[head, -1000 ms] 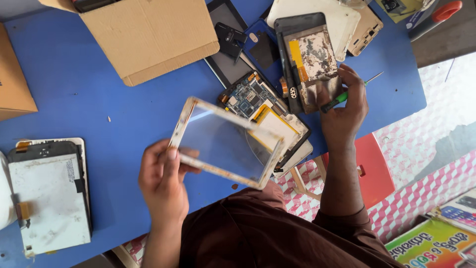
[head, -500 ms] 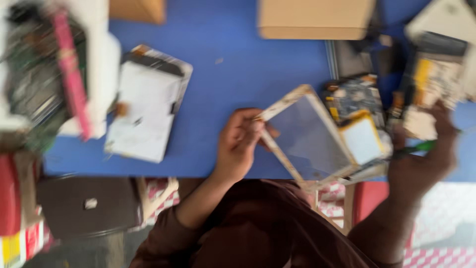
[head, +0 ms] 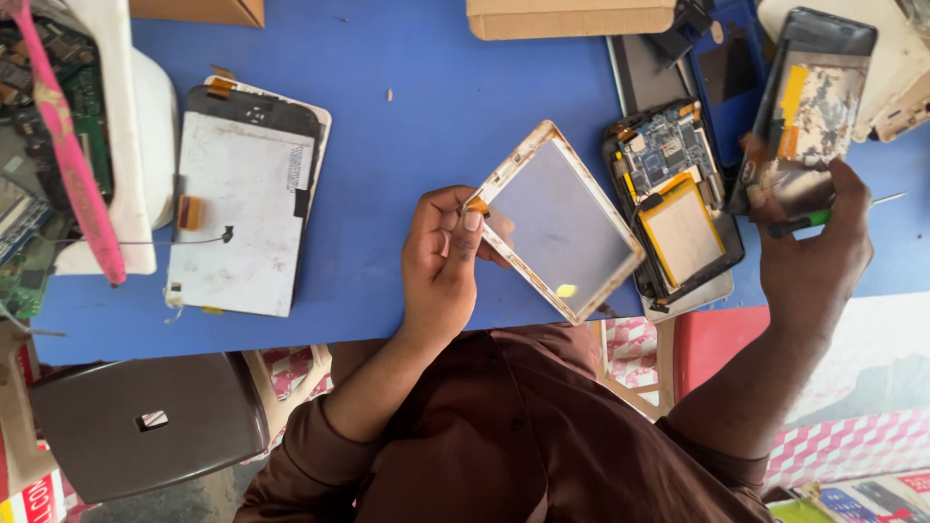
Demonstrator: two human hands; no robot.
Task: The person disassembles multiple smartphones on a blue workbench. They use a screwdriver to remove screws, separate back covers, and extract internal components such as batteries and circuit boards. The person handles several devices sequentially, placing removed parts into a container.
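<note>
Fingers (head: 463, 225) of the left hand (head: 441, 261) pinch one short edge of a white-framed touch panel (head: 560, 225), closed around the frame near its small orange ribbon tab, so the panel hangs tilted just above the blue desk (head: 417, 107). The right hand (head: 812, 254) is curled shut around a green-handled screwdriver (head: 823, 217), its metal tip pointing off to the right, and rests against a dark back shell (head: 809, 111) with yellow tape.

To handle the panel well, the grip should stay on the frame rather than on the clear glass, and well off the ribbon tab, which looks easy to tear. Keeping the far corner from knocking the opened tablet (head: 678, 203), whose blue circuit board and flat battery lie just beside it, seems wise.

Against the frame half a second back, the view is now sharp where it was blurred by head motion, and it sits in much the same place, with the white tablet back (head: 242, 208) at the left and a white tub of boards (head: 82, 145) beyond it. A full second ago the view sat further right and the panel was held flatter, lower in front of the body; the left hand's pinch on it has not let go, and the right hand keeps the screwdriver.
</note>
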